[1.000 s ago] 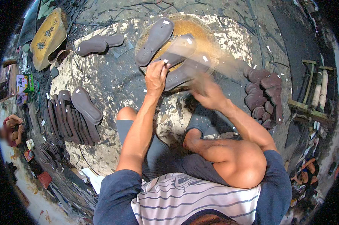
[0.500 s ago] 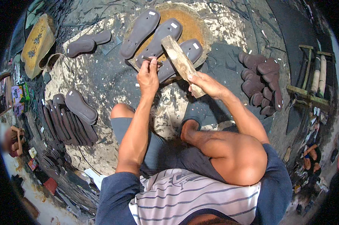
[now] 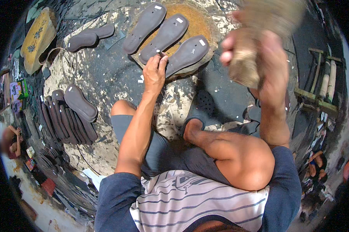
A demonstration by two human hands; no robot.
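Three dark grey-brown shoe soles, the left one (image 3: 145, 29), the middle one (image 3: 167, 36) and the right one (image 3: 189, 56), lie side by side on a round wood block (image 3: 202, 24). My left hand (image 3: 155, 74) is closed round a short dark punch (image 3: 159, 52), its pale end uppermost, at the near end of the middle sole. Where its tip meets the sole is hidden. My right hand (image 3: 274, 65), smeared by motion, is wrapped round a rough wooden mallet (image 3: 244, 62), raised well to the right of the soles.
Stacked soles (image 3: 62, 120) stand on the left, and a loose pair (image 3: 83, 41) lies farther up. A second wood block (image 3: 38, 40) sits at the far left. A wooden frame (image 3: 317, 104) lies right. My clog-shod foot (image 3: 203, 101) rests below the soles.
The mallet has swung up and right, away from the soles, in my right hand. My left hand has shifted slightly, and the punch has gone from slanted to nearly end-on.
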